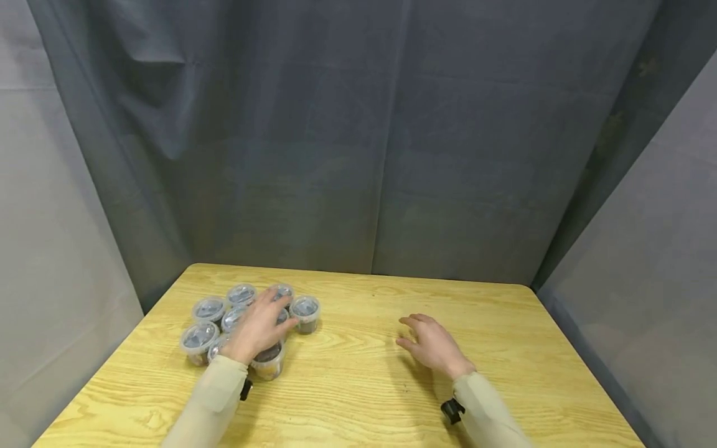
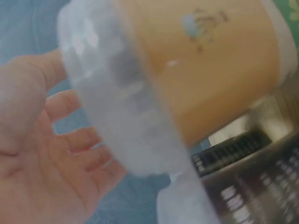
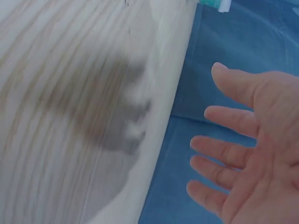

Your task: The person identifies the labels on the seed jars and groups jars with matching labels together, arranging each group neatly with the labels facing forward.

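Observation:
Several lidded plastic tubs stand grouped on the left part of the wooden table [image 1: 358, 386]. Reaching over them is the left hand [image 1: 260, 326], palm down with its fingers spread above the lids. A front tub [image 1: 268, 366] stands just below the thumb, and another tub [image 1: 305, 314] is at the group's right edge. Close up in the left wrist view, a tub with an orange label [image 2: 210, 60] partly hides the fingers; a dark-labelled tub [image 2: 261, 186] is beside it. Held above the table at the right, the right hand [image 1: 434, 345] has loosely extended fingers and nothing in it.
More tubs, such as a front-left tub [image 1: 198, 341] and a back tub [image 1: 242, 294], sit around the left forearm. A dark grey curtain [image 1: 313, 137] hangs behind the table's far edge. Pale cloth [image 1: 644, 261] hangs along the right side.

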The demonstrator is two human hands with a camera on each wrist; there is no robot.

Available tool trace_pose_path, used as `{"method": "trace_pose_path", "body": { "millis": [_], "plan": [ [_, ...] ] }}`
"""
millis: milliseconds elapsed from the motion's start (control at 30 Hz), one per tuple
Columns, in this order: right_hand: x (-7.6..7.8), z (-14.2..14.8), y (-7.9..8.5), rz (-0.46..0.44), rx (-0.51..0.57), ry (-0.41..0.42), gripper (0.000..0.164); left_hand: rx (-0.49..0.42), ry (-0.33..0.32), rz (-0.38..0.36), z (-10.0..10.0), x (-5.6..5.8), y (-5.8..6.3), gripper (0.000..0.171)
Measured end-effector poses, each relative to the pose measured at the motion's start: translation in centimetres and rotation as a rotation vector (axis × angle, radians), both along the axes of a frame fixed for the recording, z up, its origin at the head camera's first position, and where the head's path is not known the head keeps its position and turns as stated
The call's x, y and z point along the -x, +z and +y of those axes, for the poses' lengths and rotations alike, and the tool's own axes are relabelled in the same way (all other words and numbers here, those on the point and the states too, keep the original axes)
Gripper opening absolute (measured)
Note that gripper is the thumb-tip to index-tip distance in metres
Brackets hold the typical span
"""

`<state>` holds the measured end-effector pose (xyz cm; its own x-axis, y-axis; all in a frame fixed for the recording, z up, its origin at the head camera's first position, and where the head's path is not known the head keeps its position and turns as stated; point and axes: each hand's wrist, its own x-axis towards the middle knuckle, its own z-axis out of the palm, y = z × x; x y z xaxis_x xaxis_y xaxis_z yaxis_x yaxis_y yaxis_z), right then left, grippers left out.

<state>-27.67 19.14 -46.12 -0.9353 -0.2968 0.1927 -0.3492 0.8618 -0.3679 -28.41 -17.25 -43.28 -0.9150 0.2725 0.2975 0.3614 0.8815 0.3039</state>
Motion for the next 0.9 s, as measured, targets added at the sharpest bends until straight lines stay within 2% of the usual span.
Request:
{"method": "trace_pose_path", "body": {
  "millis": [167, 300, 567, 700, 900],
  "plan": [
    [0.9, -1.8, -0.4, -0.028, 0.073, 0.017, 0.036, -0.037, 0.006, -0.022, 0.7, 0.2, -0.2, 0.046],
    [1.5, -3.2, -0.9, -0.018, 0.091, 0.058, 0.03, -0.036, 0.016, -0.007, 1.3, 0.2, -0.5, 0.042],
    [2.7, -5.7, -1.5, 0.007, 0.101, 0.147, 0.021, 0.015, 0.032, 0.085, 2.0, 0.2, -1.6, 0.037],
    [3.4, -7.4, -1.3, 0.005, 0.103, 0.181, 0.017, 0.044, 0.037, 0.138, 2.3, 0.2, -2.2, 0.035],
    [4.2, -10.1, -0.5, 0.008, 0.127, 0.215, 0.016, 0.066, 0.052, 0.176, 2.6, 0.2, -2.7, 0.035]
  ]
}}
